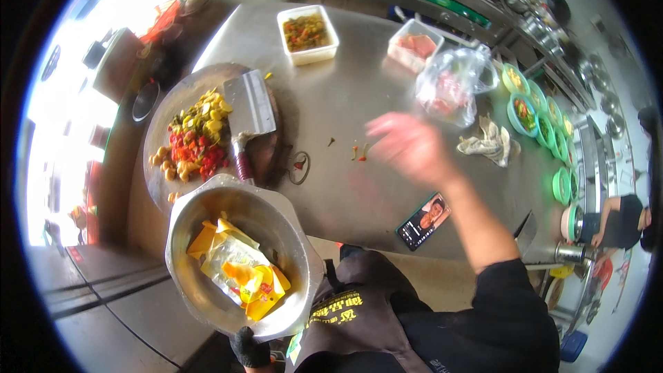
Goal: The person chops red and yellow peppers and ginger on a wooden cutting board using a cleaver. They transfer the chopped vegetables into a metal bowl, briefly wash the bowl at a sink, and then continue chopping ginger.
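Observation:
My left hand [248,348], in a dark glove, grips the near rim of a deep metal basin [282,228]. Torn yellow and clear plastic packaging [243,269] lies inside the basin. Blurred by motion, my bare right hand [409,145] is over the steel table [331,98]; its fingers are too smeared to read. Small pepper stems [355,153] lie just left of it. Beyond the basin, a round chopping board [191,80] carries chopped red peppers [199,150], yellow-green vegetable pieces [210,114] and pale brown chunks [185,168]. A cleaver [254,101] rests on the board's right side.
At the far edge stand a white tub of chopped vegetables [305,33] and a tub of meat [414,46]. A plastic bag [448,88], a cloth [489,142] and several green bowls [523,114] sit right. A phone [423,221] lies near me. Another person [616,223] stands far right.

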Demonstrator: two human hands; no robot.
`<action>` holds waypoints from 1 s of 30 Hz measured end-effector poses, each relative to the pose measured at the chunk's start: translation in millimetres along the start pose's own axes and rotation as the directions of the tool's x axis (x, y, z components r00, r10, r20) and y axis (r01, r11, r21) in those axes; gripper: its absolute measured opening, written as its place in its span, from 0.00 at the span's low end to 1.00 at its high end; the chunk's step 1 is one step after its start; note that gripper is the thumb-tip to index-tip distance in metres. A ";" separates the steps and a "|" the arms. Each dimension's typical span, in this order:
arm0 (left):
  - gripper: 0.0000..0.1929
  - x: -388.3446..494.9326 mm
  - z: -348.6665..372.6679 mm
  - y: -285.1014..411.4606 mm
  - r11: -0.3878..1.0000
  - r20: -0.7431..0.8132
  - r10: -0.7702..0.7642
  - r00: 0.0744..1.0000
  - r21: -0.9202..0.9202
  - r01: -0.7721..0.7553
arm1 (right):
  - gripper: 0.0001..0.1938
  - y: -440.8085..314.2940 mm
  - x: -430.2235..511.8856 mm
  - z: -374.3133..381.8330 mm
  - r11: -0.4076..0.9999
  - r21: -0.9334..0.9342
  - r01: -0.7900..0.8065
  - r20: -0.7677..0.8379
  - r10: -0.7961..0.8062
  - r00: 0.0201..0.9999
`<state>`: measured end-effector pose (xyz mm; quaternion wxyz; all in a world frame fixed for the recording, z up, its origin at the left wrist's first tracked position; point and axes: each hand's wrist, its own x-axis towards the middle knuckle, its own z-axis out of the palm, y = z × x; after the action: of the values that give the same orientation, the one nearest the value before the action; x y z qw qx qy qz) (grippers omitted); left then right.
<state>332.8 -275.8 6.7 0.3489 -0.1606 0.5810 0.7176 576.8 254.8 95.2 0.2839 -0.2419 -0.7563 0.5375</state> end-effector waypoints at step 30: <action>0.14 -87.5 -26.5 -93.3 0.997 -0.335 -0.070 0.940 0.015 0.079 | 0.30 151.8 392.9 125.9 0.816 -0.558 0.151 0.250 -0.008 0.968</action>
<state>453.9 -320.7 -12.2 0.2745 -0.2968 0.6351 0.6581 215.6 479.7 -15.3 0.1287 -0.2184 -0.9203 0.2979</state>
